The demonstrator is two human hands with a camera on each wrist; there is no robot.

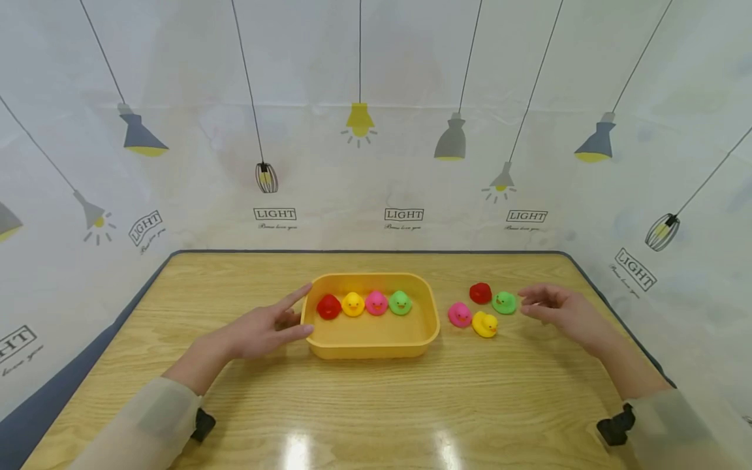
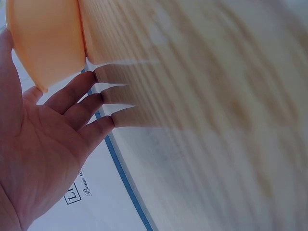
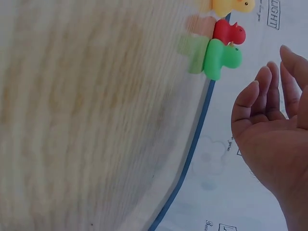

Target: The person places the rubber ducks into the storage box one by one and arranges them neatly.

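Note:
A yellow-orange plastic tray lies mid-table. In a row inside it sit a red rubber duck, a yellow duck, a pink duck and a green duck. My left hand touches the tray's left end, thumb and index finger straight and spread along it; the other fingertips rest on the table in the left wrist view. Right of the tray stand another red duck, green duck, pink duck and yellow duck. My right hand, fingers loosely bent and holding nothing, is just right of that green duck.
The wooden table has a dark blue edge along its back and sides. Behind it hangs a pale wall covering printed with lamps and lettering. A small black device is on the left wrist, another on the right.

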